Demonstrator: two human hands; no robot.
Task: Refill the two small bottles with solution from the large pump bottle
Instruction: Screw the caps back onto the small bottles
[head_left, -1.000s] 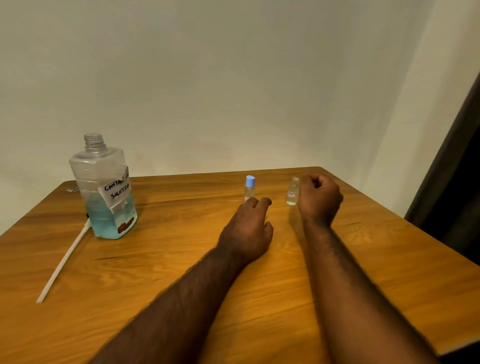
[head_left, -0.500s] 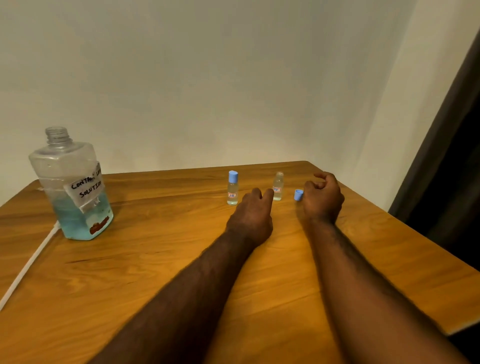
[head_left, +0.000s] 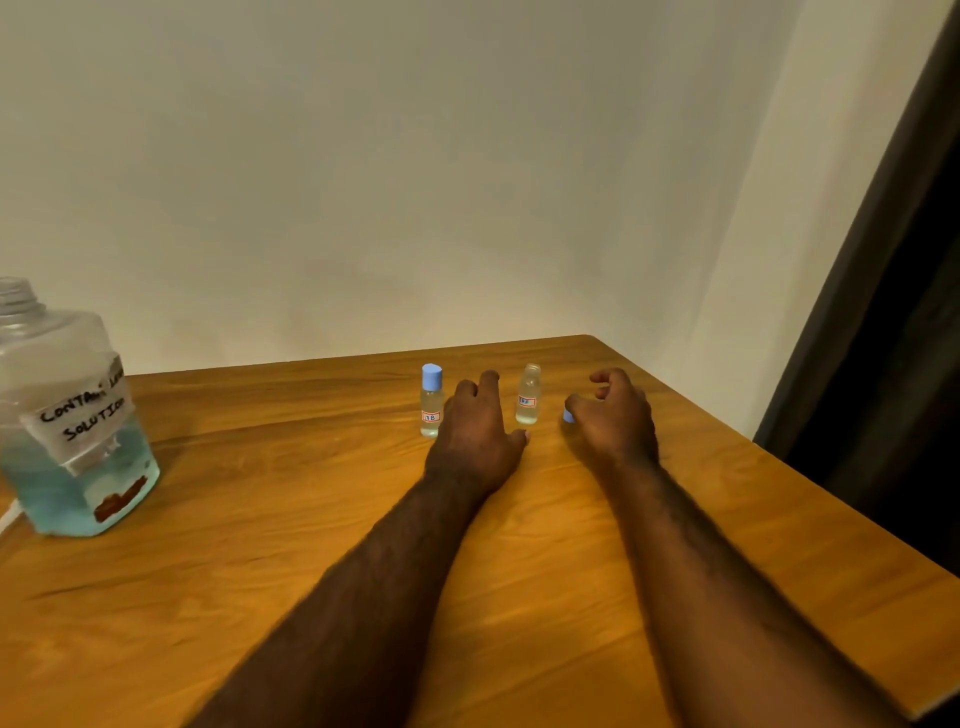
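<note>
Two small bottles upright near far edge of wooden surface: clear blue-capped bottle, then clear uncapped bottle toward right edge. Left hand flat between them, grip open. Right hand loosely curled, grip empty, thumb touching blue cap. Large clear bottle of blue solution at left edge.

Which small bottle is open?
The right small bottle, between left hand and right hand: bare neck, no cap. The left small bottle wears a blue cap.
</note>
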